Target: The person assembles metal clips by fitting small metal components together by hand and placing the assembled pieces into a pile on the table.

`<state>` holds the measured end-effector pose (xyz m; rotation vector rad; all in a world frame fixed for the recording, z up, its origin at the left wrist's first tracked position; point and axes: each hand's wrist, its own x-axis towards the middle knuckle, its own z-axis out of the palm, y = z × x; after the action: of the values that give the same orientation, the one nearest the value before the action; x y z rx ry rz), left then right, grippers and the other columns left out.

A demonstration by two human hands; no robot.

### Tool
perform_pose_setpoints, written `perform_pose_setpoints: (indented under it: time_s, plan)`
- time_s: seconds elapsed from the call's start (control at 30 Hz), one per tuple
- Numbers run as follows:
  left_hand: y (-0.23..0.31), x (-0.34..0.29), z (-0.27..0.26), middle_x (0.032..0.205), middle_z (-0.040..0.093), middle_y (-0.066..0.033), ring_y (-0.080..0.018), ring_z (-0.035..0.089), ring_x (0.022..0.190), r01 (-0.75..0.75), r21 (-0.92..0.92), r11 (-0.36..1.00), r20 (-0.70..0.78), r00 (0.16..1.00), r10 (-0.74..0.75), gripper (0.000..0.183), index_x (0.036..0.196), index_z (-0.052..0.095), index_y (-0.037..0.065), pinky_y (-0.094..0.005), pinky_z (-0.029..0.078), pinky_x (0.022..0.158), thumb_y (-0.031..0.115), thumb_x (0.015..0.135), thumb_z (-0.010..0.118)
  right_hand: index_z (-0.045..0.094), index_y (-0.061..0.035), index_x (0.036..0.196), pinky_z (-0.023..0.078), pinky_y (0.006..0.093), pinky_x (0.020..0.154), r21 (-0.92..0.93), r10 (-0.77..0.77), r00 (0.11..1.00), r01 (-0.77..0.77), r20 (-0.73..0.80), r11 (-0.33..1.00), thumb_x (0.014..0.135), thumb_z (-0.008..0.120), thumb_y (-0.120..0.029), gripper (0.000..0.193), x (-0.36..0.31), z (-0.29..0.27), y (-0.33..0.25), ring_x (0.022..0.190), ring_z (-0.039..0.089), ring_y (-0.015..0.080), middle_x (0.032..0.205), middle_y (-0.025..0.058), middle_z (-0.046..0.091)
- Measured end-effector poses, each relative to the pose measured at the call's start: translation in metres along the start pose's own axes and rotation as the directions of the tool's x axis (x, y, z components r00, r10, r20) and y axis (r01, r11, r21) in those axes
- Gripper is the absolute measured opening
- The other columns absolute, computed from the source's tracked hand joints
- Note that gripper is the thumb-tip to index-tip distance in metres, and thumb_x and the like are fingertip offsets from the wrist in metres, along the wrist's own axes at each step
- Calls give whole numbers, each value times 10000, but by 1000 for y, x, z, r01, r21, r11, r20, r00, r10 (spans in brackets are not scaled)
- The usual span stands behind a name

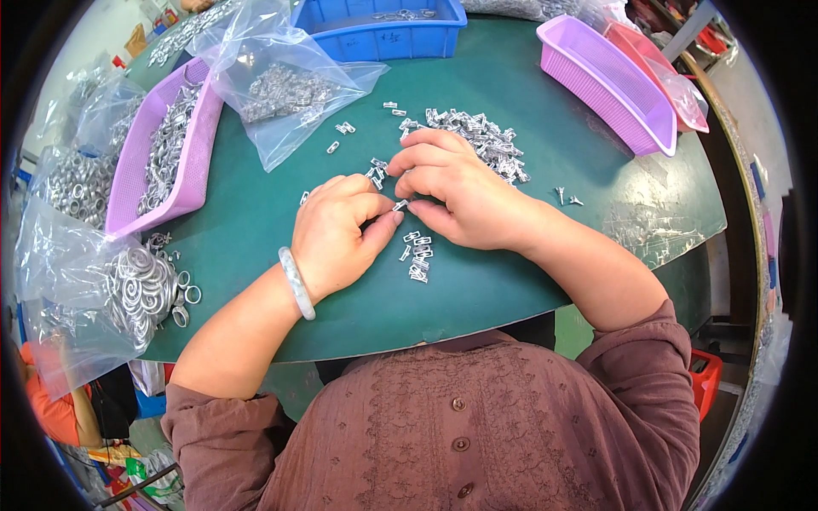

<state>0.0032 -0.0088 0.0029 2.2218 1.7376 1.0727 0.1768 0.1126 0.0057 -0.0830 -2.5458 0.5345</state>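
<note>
Rings of grey metal [141,294] are heaped at the left of the green tabletop [494,289], near a purple basket [198,170] loaded with other metal parts. By the left hand [336,226], a small metal piece [400,205] is pinched between thumb and forefinger; it is located between the two hands. Just below, a cluster of similar pieces [417,255] is laid. The right hand [460,187] is arched, its thumb placed close to the piece; whether its fingers are clamped there cannot be told. The piece is probably best steadied by the left pinch, with light right-hand pressure applied and its ends kept visible. Farther right, a larger heap [494,145] is spread.
</note>
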Motion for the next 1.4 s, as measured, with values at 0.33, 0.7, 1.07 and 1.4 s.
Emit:
perform_pose_setpoints:
  time_s: [0.33,0.7,1.07,1.4]
  plan:
    - [0,-1,0,705,562,-72,-222,542,663,63,-19,998,-13,998,-64,66,798,696,17,-333,434,601,68,792,737,648,-47,860,382,443,1016,-50,0,999,3,50,999,773,686,-37,96,-3,-4,3,1182,501,317,1126,83,614]
    - [2,0,-1,729,596,-58,-233,570,688,85,-23,996,-23,996,-85,87,794,704,43,-352,449,627,80,739,761,674,-58,934,380,456,1017,-81,-10,998,15,62,997,768,726,-97,179,-5,-5,2,1194,479,331,1166,90,585]
    - [0,-4,-8,737,594,-65,-235,570,684,-29,20,999,8,1000,29,110,802,700,52,-352,443,619,46,706,753,735,-133,965,303,504,1063,-54,-13,996,17,89,998,749,738,-123,217,-3,-4,2,1250,432,347,1221,99,582]
    - [5,-2,-18,748,579,-66,-237,559,690,-150,-145,978,160,972,173,135,787,711,51,-358,412,644,123,674,731,726,-103,848,290,527,1068,-75,-49,995,55,92,996,773,708,-120,79,-3,-2,2,1251,433,361,1223,105,585]
